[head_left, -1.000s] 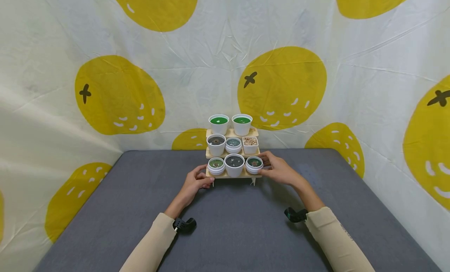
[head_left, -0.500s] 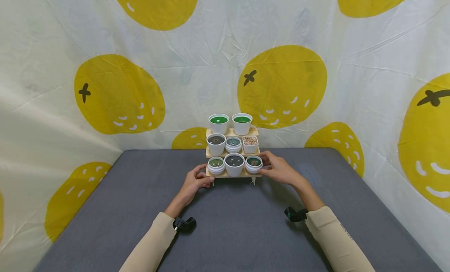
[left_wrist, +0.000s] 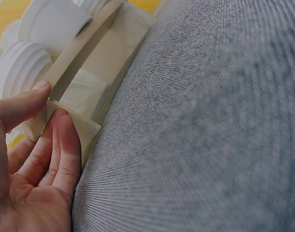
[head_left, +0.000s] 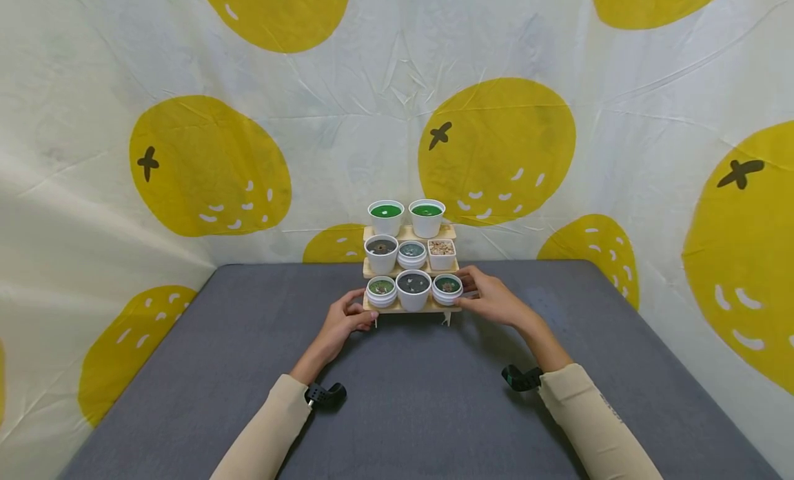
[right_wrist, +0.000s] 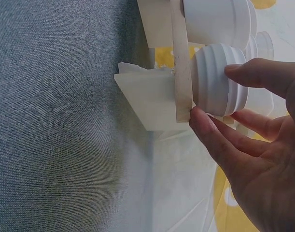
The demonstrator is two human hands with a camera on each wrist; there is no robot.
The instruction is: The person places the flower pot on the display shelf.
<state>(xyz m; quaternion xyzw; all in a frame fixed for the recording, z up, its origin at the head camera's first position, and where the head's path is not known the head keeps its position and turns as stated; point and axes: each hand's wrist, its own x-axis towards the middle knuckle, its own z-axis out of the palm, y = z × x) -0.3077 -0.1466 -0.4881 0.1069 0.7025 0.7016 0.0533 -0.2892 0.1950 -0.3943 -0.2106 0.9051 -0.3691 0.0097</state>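
Observation:
A three-tier wooden stand (head_left: 434,310) bears several white pots in rows. My left hand (head_left: 343,318) holds its front left corner; in the left wrist view the thumb lies on the shelf edge and the curled fingers meet the side leg (left_wrist: 84,125). At the right end of the bottom shelf, my right hand (head_left: 493,302) grips a small ribbed white pot (right_wrist: 215,77) with a dark green top. Its thumb presses the ribs, and a fingertip is right at the shelf edge. A taller white cup (head_left: 413,302) and another ribbed pot (head_left: 381,301) share that shelf.
The middle shelf has a cup (head_left: 381,261), a ribbed pot (head_left: 412,263) and a square pot (head_left: 442,261). Two green-topped cups (head_left: 387,226) stand on top. Behind the grey table (head_left: 409,411) hangs a fruit-patterned cloth (head_left: 347,156).
The ribbed pot in my right hand has slid slightly left along the bottom shelf. My left hand stays at the stand's corner, and the head view has tilted a little.

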